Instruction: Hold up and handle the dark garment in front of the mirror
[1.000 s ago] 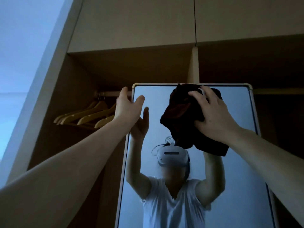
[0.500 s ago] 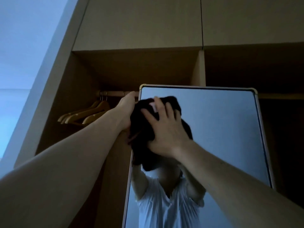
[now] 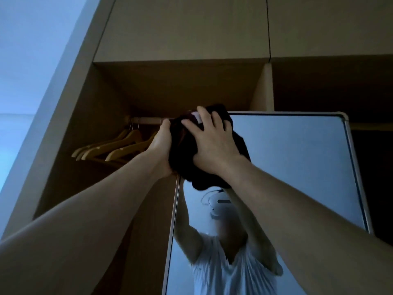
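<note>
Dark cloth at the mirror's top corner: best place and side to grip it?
Grip the cloth at its bunched middle, one of the hands on each flank. It is a soft wad pressed on the mirror, so only the front and sides are free.

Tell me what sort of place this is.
Probably a bedroom or dressing area: an open built-in wardrobe with wooden hangers on a rail, and a tall framed mirror standing before it.
</note>
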`<action>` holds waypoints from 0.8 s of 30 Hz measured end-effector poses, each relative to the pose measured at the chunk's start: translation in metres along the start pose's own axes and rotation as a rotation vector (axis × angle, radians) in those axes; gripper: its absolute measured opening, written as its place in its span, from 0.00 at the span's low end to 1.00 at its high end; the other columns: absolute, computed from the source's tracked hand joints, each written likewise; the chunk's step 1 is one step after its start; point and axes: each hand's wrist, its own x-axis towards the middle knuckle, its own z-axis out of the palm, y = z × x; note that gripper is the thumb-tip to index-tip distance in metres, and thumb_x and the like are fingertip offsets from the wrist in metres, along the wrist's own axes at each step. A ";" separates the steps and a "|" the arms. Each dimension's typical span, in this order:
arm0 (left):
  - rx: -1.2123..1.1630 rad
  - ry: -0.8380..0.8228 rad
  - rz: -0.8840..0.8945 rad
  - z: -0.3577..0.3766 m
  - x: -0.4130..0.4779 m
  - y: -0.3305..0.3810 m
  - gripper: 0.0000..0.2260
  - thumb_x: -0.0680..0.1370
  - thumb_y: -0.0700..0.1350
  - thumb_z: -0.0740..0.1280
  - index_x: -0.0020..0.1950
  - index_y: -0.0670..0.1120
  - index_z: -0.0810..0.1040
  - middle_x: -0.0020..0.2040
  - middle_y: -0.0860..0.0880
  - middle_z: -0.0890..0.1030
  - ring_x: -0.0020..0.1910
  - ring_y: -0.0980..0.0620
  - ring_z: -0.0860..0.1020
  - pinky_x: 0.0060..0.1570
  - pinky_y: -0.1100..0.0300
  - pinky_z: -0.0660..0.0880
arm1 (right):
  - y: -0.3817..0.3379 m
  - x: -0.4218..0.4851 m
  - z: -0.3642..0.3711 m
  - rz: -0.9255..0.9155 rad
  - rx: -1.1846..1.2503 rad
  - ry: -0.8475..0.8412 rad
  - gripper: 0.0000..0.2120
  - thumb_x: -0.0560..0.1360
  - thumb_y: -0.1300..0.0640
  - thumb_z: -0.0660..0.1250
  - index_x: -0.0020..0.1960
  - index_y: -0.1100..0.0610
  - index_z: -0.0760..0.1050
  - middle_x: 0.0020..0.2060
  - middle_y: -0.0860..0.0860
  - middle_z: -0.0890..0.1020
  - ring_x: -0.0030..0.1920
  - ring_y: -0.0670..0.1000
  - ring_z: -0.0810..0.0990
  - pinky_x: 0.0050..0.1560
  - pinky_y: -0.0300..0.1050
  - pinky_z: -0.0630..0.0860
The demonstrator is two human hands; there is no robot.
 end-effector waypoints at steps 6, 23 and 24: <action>0.040 0.094 -0.152 -0.009 -0.005 -0.020 0.32 0.74 0.69 0.59 0.51 0.39 0.80 0.47 0.38 0.83 0.48 0.39 0.81 0.44 0.46 0.75 | -0.006 -0.074 0.024 -0.276 -0.012 -0.139 0.34 0.71 0.53 0.66 0.74 0.46 0.58 0.76 0.53 0.47 0.74 0.59 0.44 0.72 0.60 0.44; 0.090 0.029 -0.199 -0.011 -0.006 -0.008 0.35 0.73 0.71 0.58 0.60 0.41 0.78 0.52 0.38 0.83 0.51 0.38 0.81 0.39 0.46 0.74 | -0.007 -0.070 0.024 -0.198 -0.059 -0.071 0.38 0.68 0.40 0.64 0.75 0.44 0.54 0.76 0.53 0.45 0.74 0.63 0.45 0.71 0.66 0.47; 0.111 0.037 -0.194 -0.010 -0.009 -0.008 0.35 0.73 0.71 0.58 0.59 0.41 0.79 0.51 0.39 0.83 0.51 0.38 0.81 0.41 0.46 0.74 | -0.009 -0.074 0.028 -0.213 -0.051 -0.062 0.38 0.68 0.38 0.64 0.74 0.44 0.55 0.76 0.53 0.48 0.74 0.62 0.48 0.71 0.66 0.49</action>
